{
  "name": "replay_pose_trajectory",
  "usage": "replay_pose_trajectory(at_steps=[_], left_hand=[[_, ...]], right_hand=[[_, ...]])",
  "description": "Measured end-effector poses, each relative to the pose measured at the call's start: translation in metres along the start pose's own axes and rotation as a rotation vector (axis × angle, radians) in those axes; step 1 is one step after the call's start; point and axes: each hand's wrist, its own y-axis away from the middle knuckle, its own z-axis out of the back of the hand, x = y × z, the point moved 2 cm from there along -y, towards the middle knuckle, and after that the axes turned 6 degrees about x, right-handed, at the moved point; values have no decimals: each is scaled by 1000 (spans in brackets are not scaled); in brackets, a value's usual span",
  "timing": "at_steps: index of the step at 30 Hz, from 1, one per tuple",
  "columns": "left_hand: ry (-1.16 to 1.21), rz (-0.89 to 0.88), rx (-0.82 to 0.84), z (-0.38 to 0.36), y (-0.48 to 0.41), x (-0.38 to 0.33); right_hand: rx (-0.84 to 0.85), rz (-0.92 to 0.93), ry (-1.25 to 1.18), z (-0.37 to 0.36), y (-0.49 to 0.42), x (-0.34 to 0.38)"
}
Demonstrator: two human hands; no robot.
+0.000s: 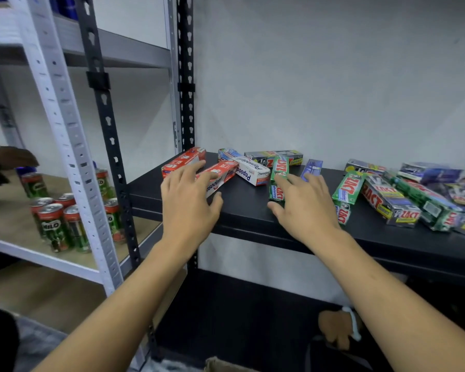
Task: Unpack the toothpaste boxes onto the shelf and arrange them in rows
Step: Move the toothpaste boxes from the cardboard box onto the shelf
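My left hand [188,202] hangs over the front of the black shelf [247,208] with its fingers [196,167] spread and nearly straight, gripping nothing. They reach across a red Pepsodent box [226,170], which lies slanted on the shelf; I cannot tell whether they touch it. The thumb sits just beside that box's near end. Just beyond the fingertips lies a second red box [183,159], close to the shelf's left post. To the right of these fingers a white Pepsodent box [253,171] lies at an angle, just beside the red one's far end.

My right hand [309,208] is open too, its fingers [283,181] relaxed and apart. The forefinger lies along a green Zact box [279,167] that points away from me, and the thumb is by its near end at the shelf's edge. Past the outer fingers lies a blue box [312,167]. Behind the green one, against the wall, is a grey box [269,154]. Farther right of this hand, a loose heap of Zact boxes [387,200] lies criss-cross on the shelf. Well left of my left fingers, Milo cans [57,224] stand on a white rack [65,124].
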Motion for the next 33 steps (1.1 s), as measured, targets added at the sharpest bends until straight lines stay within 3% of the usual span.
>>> replay_pose_trajectory(at_steps=[6, 12, 16, 19, 27, 33], left_hand=[[-38, -227, 38, 8, 27, -41], [-75, -332, 234, -21, 84, -58], [-89, -332, 424, -55, 133, -53], [-120, -306, 616, -90, 171, -44], [-165, -96, 1161, -182, 309, 6], [-97, 173, 1417, -230, 395, 46]], right_hand=[[-139, 81, -64, 10, 52, 1], [-248, 44, -144, -26, 120, -5], [-205, 27, -177, -71, 168, -11], [-37, -14, -160, -118, 198, -16], [635, -75, -213, -256, 289, -27], [972, -95, -299, -334, 331, -54]])
